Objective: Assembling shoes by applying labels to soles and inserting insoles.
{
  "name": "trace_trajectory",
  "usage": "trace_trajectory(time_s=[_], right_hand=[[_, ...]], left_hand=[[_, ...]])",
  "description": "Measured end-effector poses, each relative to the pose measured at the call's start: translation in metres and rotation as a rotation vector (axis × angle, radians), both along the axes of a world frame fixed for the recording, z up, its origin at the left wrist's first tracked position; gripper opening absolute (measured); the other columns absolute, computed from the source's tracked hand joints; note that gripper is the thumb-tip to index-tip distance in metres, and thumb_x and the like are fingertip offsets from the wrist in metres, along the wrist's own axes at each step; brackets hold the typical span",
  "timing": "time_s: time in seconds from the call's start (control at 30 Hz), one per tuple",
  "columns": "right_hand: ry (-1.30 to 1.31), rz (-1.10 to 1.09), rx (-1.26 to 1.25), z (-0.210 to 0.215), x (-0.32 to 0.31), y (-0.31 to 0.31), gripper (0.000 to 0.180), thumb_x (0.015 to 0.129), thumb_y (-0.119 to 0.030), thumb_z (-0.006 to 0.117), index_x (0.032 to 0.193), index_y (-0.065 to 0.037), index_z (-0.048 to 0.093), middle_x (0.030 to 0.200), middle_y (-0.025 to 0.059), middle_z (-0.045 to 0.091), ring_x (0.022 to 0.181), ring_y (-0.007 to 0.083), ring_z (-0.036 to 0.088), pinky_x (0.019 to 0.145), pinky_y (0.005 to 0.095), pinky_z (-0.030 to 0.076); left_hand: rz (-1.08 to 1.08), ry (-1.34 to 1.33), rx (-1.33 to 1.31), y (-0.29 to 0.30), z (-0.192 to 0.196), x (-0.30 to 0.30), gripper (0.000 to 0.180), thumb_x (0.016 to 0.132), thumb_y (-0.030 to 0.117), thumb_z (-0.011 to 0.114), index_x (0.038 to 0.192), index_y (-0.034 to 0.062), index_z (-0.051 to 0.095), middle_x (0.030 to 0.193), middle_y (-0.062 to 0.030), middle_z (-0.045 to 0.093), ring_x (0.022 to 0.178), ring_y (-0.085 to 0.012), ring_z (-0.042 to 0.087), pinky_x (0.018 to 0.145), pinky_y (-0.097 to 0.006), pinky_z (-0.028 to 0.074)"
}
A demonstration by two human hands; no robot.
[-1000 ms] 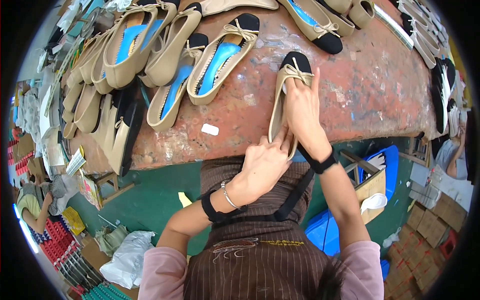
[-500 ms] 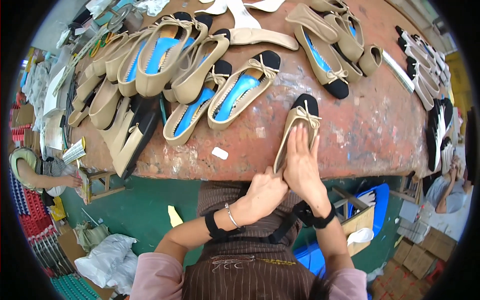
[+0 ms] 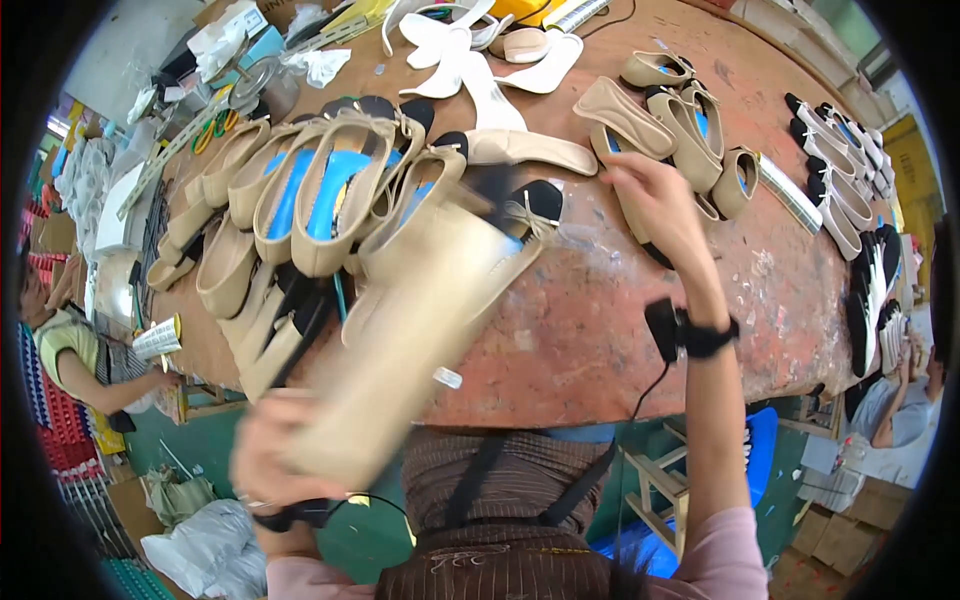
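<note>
My left hand (image 3: 270,455), blurred by motion, is closed around a beige ballet flat (image 3: 395,345) at the table's near left. That shoe is smeared too, tilted with its dark toe pointing away from me. Farther right, my right hand (image 3: 668,210) has its fingers curled at the side of another beige ballet flat (image 3: 628,212). The hand covers much of that shoe; part of its black toe shows below the wrist. A beige insole (image 3: 625,118) lies just beyond the fingers. Behind the blurred shoe, a bow-trimmed flat (image 3: 535,205) is partly hidden.
Beige flats with blue inside (image 3: 330,200) crowd the table's left. White insole pieces (image 3: 485,95) lie at the far middle, and more shoes (image 3: 835,185) line the right edge. A small white piece (image 3: 447,377) sits near the front. Other people (image 3: 85,360) are at both sides.
Both hands were together on one shoe at the near edge. My left hand has moved left with a shoe; my right has reached forward to another. The view has shifted, showing more of the far table.
</note>
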State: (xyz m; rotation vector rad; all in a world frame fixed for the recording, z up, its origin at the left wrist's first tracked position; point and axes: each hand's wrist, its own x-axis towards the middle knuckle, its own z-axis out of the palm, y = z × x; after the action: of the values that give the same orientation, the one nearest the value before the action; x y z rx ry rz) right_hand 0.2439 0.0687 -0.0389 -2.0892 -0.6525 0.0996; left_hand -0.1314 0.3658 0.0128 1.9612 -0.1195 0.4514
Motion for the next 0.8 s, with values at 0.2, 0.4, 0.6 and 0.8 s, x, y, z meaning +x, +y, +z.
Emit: trace_trajectory(time_s=[0.2,0.4,0.6,0.8], right_hand=[[-0.291,0.106,-0.317,-0.089,0.071,0.112,0.031,0.092,-0.026,0.065,0.102,0.003,0.069,0.102,0.0288,0.068,0.100,0.0439,0.065,0.090,0.0502,0.051],[-0.179,0.031,-0.333,-0.051,0.053,0.091,0.028,0.080,-0.020,0.077,0.095,0.002,0.067,0.097,0.0255,0.068,0.094,0.0438,0.066,0.082,0.0499,0.052],[0.098,-0.100,0.188,0.034,-0.038,0.022,0.020,0.087,-0.014,0.076,0.089,-0.001,0.061,0.073,0.0063,0.068,0.074,0.0154,0.068,0.065,0.0312,0.052],[1.150,0.333,0.537,0.041,-0.144,-0.026,0.011,0.094,-0.012,0.071,0.099,-0.006,0.063,0.089,-0.0020,0.070,0.079,0.0026,0.062,0.070,0.0210,0.048]], left_hand=[[0.660,0.158,0.798,0.164,0.063,-0.001,0.046,0.087,0.010,0.073,0.128,-0.0037,0.057,0.137,-0.0203,0.057,0.120,-0.0304,0.059,0.100,-0.041,0.046],[0.623,0.694,1.276,0.220,0.018,0.051,0.053,0.086,0.004,0.068,0.137,0.0018,0.054,0.142,-0.0200,0.055,0.131,-0.0410,0.050,0.113,-0.045,0.037],[0.510,0.126,0.467,0.034,0.030,0.126,0.047,0.097,0.018,0.062,0.141,0.0030,0.054,0.143,-0.0173,0.056,0.136,-0.0307,0.048,0.117,-0.043,0.030],[-0.379,0.807,-1.536,-0.100,-0.001,0.182,0.076,0.105,0.057,0.034,0.153,-0.0014,0.031,0.142,-0.0195,0.055,0.128,-0.0291,0.057,0.108,-0.041,0.045]])
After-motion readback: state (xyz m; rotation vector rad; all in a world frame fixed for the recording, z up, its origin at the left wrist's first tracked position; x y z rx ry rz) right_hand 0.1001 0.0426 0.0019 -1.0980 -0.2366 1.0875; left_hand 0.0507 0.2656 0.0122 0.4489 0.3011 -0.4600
